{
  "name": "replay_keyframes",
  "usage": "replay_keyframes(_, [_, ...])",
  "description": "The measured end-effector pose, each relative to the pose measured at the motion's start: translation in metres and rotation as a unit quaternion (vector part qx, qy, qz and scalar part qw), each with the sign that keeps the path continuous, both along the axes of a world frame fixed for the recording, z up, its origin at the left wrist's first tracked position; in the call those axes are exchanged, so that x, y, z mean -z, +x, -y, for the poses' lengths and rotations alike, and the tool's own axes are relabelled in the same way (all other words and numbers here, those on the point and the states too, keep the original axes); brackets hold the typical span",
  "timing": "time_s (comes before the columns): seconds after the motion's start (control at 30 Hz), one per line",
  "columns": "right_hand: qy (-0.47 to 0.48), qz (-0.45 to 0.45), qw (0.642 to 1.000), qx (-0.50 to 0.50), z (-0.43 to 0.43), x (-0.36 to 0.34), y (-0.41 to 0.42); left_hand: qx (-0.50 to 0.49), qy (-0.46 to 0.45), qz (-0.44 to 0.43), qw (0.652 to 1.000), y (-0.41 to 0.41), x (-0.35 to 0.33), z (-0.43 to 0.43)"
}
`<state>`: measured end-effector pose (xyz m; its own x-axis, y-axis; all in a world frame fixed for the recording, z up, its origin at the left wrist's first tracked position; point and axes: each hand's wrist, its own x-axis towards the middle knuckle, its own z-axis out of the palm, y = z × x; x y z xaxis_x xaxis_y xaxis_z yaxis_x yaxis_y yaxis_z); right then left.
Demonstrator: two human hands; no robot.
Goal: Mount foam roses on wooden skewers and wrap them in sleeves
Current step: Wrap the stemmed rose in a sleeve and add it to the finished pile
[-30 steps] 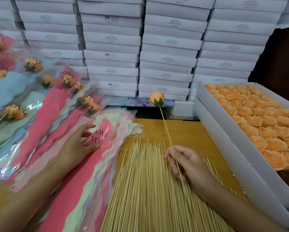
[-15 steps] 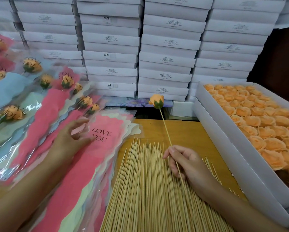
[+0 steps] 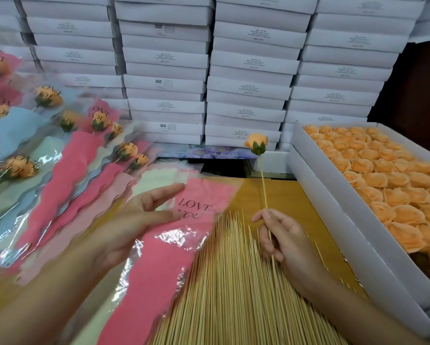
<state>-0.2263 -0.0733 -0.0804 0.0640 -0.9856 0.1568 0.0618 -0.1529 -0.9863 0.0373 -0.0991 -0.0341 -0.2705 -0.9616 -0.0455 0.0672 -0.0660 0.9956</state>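
Foam rose [image 3: 256,143], mounted: likely light, with a crushable head; hold by the stiff skewer [image 3: 264,188]. Right hand [image 3: 283,240] pinches the skewer; left hand [image 3: 134,220], fingers straight, touches pink sleeve [image 3: 184,245].

— How many wrapped roses [image 3: 47,95] left of the skewer pile [image 3: 229,282]?
— I count nine.
— Mounted but bare?
— One mounted rose [image 3: 256,141], pinched in my right hand [image 3: 286,242] over the pile.
— Sleeves?
— One pink sleeve [image 3: 164,265] at my left hand [image 3: 134,220]. Right of the pile, one open box [image 3: 333,195]; its loose roses [image 3: 383,175] are beyond counting.
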Motion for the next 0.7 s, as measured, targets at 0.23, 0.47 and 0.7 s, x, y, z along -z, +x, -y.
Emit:
replay_keyframes(0.23, [0.001, 0.017, 1.000, 0.023, -0.001, -0.001, -0.001, 0.019, 0.009, -0.081, 0.997, -0.034, 0.030, -0.019])
replay_keyframes(0.47, [0.012, 0.008, 1.000, 0.026, -0.001, 0.000, -0.001, -0.082, -0.190, 0.151, 0.967, -0.032, 0.039, -0.012])
replay_keyframes(0.7, [0.014, -0.014, 1.000, 0.014, -0.001, 0.000, 0.000, -0.088, -0.107, 0.037, 0.990, -0.029, 0.045, -0.008])
